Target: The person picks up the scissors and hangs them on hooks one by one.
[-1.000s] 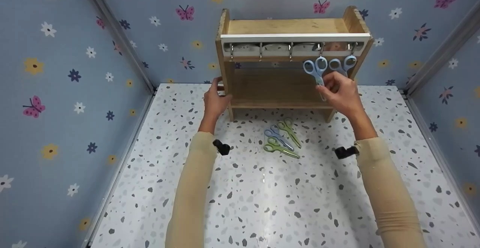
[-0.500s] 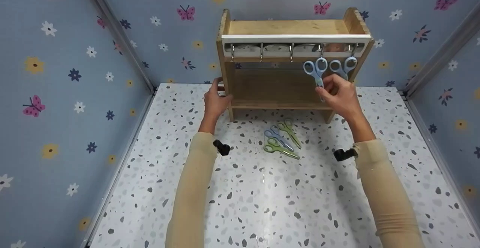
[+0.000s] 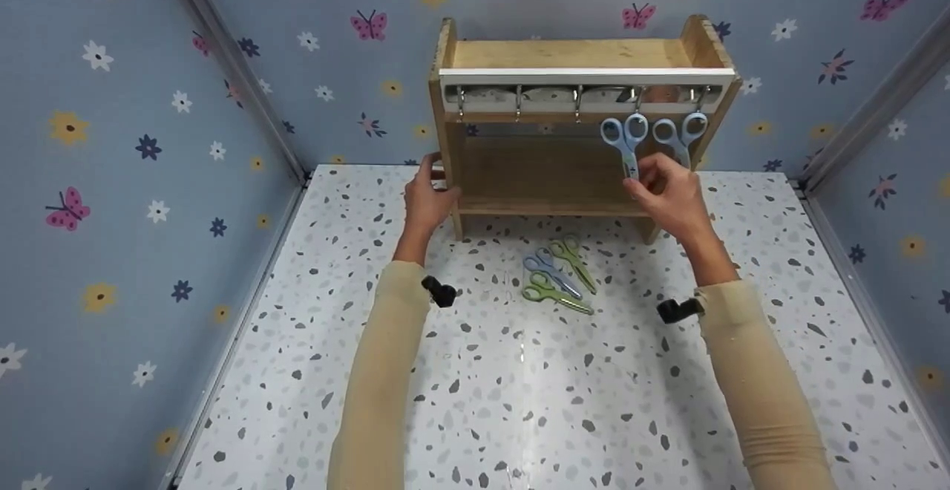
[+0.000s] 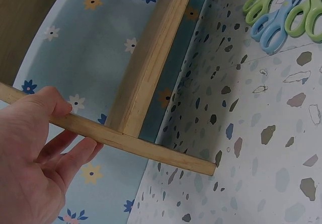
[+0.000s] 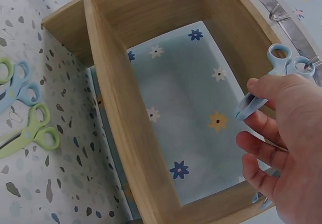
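Observation:
A small wooden shelf (image 3: 549,206) stands against the back wall, with a rail of several metal hooks (image 3: 577,104) across its front. My left hand (image 3: 427,200) grips the shelf's left side panel (image 4: 121,141), thumb on one face and fingers on the other. A pair of light blue scissors (image 3: 625,141) hangs by one handle loop from a hook toward the right. My right hand (image 3: 677,197) pinches the lower blade end of these scissors between thumb and index finger; the other fingers are loosely bent. Behind that hand, a second pair of blue scissors (image 3: 680,134) hangs from the rightmost hook.
On the speckled white tabletop (image 3: 475,371), in front of the shelf, lie blue scissors (image 3: 558,276) between two green pairs, one farther back (image 3: 573,261) and one nearer (image 3: 557,294). Patterned blue walls (image 3: 148,252) enclose the back and sides.
My right hand has slid slightly down the hanging scissors toward the blade tip, so more of the blades shows. The left hand and shelf have stayed in place.

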Demonstrator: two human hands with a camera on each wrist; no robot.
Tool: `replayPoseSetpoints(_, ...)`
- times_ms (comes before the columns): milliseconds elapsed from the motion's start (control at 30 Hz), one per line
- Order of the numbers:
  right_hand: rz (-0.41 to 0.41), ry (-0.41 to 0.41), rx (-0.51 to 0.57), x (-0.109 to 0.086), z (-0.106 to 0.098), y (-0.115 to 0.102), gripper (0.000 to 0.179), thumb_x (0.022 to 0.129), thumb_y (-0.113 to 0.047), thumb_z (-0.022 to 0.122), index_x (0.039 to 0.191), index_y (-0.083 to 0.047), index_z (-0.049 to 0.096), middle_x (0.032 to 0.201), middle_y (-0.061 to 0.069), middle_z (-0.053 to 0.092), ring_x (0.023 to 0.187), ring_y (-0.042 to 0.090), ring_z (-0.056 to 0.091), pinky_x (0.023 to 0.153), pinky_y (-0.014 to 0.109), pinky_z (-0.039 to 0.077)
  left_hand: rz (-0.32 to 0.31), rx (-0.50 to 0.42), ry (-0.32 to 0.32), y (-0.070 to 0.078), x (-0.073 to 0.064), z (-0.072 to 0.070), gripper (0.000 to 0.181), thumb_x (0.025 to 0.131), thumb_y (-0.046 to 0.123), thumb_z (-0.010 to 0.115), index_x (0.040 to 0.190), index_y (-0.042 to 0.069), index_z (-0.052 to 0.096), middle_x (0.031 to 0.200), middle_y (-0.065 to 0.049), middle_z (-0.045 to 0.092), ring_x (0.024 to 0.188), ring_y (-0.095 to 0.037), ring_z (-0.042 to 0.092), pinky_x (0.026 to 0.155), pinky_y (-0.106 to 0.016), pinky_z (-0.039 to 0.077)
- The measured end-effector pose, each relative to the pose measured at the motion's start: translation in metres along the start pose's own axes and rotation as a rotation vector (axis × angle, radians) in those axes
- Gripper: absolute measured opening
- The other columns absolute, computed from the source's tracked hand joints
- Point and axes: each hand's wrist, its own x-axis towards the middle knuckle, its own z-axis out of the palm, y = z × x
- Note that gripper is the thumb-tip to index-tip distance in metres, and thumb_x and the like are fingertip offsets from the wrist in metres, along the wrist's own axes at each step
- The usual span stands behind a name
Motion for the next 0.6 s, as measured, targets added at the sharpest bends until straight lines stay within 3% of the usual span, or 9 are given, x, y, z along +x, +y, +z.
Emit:
replayPoseSetpoints(367,0.011,0.000,-0.004,-0.0023,0.0043,0.0050,0.022,0.104,-0.009,0.078,0.121,0.003,0.071,0.093,0.010,0.069,0.076,0.005,0.057,0.069,0.011,0.045,-0.003,-0.006,0.004,-0.0002,0.0005,0.0004,0.067,0.103,0.007,0.072,0.165,0.015,0.049,0.153,-0.023,0.067,0.142,-0.038,0.067,0.117,-0.052,0.063)
replayPoseSetpoints(600,0.019,0.001,0.012,-0.0048,0.0096,0.0082,0.019,0.103,-0.006,0.078,0.118,0.004,0.071,0.094,0.019,0.071,0.078,0.003,0.057,0.071,0.011,0.044,-0.007,0.024,0.006,0.0010,0.0004,0.0005,0.070,0.102,0.007,0.072,0.167,0.014,0.048,0.157,-0.023,0.066,0.145,-0.039,0.067,0.117,-0.052,0.063)
